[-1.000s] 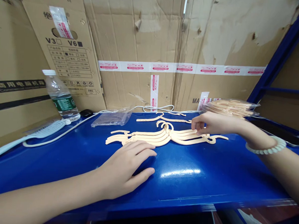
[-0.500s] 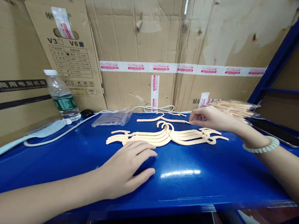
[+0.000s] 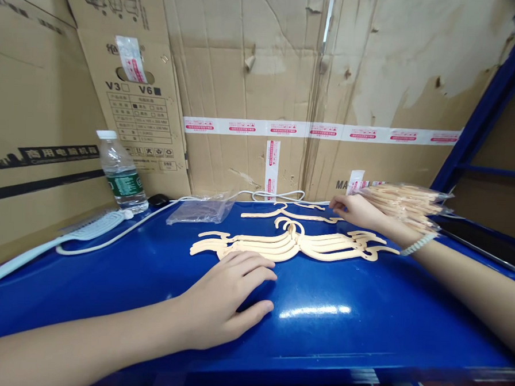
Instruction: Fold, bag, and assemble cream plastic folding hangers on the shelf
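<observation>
- Fingers of the left hand lie loosely parted at the near edge of the stacked cream plastic hangers on the glossy blue tabletop.
- Right hand curls near one end of a separate cream plastic hanger behind them; I can't tell whether its fingers pinch it.

The left arm comes from the lower left corner; the left hand is palm down below centre, fingers bent, thumb spread apart. From the right edge the right arm extends inward, the right hand right of centre, fingers curled.
</observation>
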The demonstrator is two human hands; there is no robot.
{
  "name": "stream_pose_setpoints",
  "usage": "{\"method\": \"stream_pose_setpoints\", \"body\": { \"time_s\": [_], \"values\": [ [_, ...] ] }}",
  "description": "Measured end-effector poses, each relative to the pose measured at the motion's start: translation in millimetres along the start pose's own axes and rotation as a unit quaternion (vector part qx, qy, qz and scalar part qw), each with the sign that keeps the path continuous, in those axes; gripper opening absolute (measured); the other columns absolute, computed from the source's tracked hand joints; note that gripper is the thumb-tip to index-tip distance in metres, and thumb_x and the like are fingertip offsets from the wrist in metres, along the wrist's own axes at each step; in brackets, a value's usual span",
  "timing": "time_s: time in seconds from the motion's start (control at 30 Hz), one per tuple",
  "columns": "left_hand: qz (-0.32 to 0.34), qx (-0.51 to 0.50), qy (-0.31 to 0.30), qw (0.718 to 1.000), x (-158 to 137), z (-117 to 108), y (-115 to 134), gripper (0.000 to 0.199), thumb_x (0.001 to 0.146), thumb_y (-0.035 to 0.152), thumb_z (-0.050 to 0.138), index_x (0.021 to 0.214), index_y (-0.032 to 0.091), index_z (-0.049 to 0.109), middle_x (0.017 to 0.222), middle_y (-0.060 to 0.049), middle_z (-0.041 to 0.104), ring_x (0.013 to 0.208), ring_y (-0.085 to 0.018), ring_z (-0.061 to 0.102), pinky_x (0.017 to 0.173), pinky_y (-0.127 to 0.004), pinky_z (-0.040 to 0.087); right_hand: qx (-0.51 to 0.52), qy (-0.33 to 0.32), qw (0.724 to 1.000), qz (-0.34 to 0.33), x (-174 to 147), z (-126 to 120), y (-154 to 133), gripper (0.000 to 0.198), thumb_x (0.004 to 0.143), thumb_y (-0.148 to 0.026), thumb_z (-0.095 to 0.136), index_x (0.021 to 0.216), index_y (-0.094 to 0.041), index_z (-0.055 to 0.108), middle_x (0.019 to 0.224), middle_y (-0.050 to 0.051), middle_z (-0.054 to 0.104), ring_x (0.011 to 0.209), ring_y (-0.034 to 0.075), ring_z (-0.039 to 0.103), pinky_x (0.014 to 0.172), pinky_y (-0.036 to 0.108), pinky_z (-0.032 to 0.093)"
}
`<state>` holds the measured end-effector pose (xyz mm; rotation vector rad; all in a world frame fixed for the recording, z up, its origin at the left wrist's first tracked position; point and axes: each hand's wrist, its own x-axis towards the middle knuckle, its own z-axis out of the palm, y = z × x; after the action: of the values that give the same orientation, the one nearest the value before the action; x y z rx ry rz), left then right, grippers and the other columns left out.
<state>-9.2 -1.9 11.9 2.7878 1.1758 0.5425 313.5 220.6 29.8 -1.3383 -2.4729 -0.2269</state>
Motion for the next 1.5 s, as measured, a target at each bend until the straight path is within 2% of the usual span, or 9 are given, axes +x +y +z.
{"method": "stream_pose_setpoints", "body": {
  "time_s": [0.23,0.5,0.57,0.73,0.9,1.17,1.23,1.37,1.5],
  "values": [
    [0.018,-0.007,0.002,1.0,-1,-1,1,0.031,0.09,0.032,0.052,0.118,0.019,0.057,0.129,-0.009,0.058,0.122,-0.024,0.049,0.106,-0.042,0.036,-0.044,-0.029,0.998,0.028,34,18,2,0.026,0.079,-0.005,0.051,0.095,-0.012,0.071,0.093,0.011,0.075,0.086,0.02,0.07,0.075,0.023,0.049],
    [0.019,-0.008,0.007,1.0,0,-1,2,0.029,0.089,0.03,0.053,0.116,0.019,0.059,0.128,-0.009,0.059,0.119,-0.024,0.05,0.104,-0.041,0.038,-0.102,-0.057,0.992,0.055,66,23,-10,0.021,0.086,-0.019,0.055,0.098,-0.012,0.071,0.097,0.016,0.072,0.096,0.025,0.067,0.081,0.028,0.048],
    [0.02,-0.008,0.009,1.0,0,-1,1,0.029,0.089,0.029,0.053,0.116,0.019,0.059,0.127,-0.009,0.059,0.119,-0.024,0.051,0.104,-0.041,0.038,-0.109,-0.081,0.989,0.057,70,21,-12,0.02,0.09,-0.024,0.056,0.101,-0.013,0.068,0.101,0.014,0.069,0.096,0.023,0.065,0.083,0.031,0.049],
    [0.021,-0.011,0.014,1.0,-1,-1,1,0.028,0.089,0.029,0.054,0.115,0.019,0.059,0.126,-0.009,0.059,0.118,-0.024,0.051,0.104,-0.041,0.038,-0.118,-0.14,0.982,0.057,73,24,-14,0.031,0.092,-0.034,0.057,0.118,-0.017,0.057,0.119,0.008,0.059,0.099,0.02,0.061,0.083,0.04,0.053],
    [0.029,-0.01,0.015,0.999,0,-1,2,0.028,0.089,0.028,0.054,0.115,0.019,0.059,0.126,-0.009,0.06,0.119,-0.024,0.052,0.104,-0.041,0.038,-0.125,-0.129,0.981,0.068,68,28,-10,0.032,0.092,-0.033,0.057,0.12,-0.017,0.056,0.121,0.01,0.058,0.102,0.021,0.06,0.085,0.041,0.052],
    [0.037,-0.022,0.027,0.999,0,-1,2,0.028,0.089,0.027,0.054,0.115,0.02,0.059,0.124,-0.01,0.061,0.117,-0.026,0.053,0.102,-0.043,0.04,-0.093,-0.151,0.982,0.07,64,28,-5,0.032,0.092,-0.034,0.057,0.12,-0.017,0.056,0.121,0.009,0.058,0.101,0.021,0.06,0.084,0.041,0.052],
    [0.035,-0.02,0.024,0.999,0,-1,2,0.027,0.088,0.027,0.054,0.114,0.019,0.059,0.124,-0.01,0.061,0.117,-0.026,0.053,0.102,-0.043,0.039,-0.081,-0.147,0.984,0.066,62,26,-6,0.028,0.091,-0.032,0.058,0.114,-0.016,0.059,0.115,0.008,0.061,0.098,0.02,0.062,0.084,0.039,0.052],
    [0.032,-0.019,0.016,0.999,1,-2,2,0.027,0.088,0.026,0.054,0.114,0.018,0.06,0.125,-0.01,0.06,0.118,-0.025,0.053,0.103,-0.043,0.039,-0.053,-0.118,0.99,0.058,55,21,-13,0.004,0.08,-0.014,0.066,0.083,-0.015,0.069,0.087,0.007,0.072,0.086,0.019,0.067,0.076,0.026,0.05],
    [0.032,-0.019,0.015,0.999,1,-2,2,0.027,0.089,0.027,0.054,0.114,0.018,0.06,0.125,-0.01,0.06,0.118,-0.025,0.052,0.103,-0.042,0.038,-0.025,-0.077,0.995,0.057,47,18,-21,0.01,0.072,-0.007,0.064,0.072,-0.015,0.07,0.076,0.006,0.073,0.076,0.019,0.068,0.064,0.022,0.046]
  ]
}}
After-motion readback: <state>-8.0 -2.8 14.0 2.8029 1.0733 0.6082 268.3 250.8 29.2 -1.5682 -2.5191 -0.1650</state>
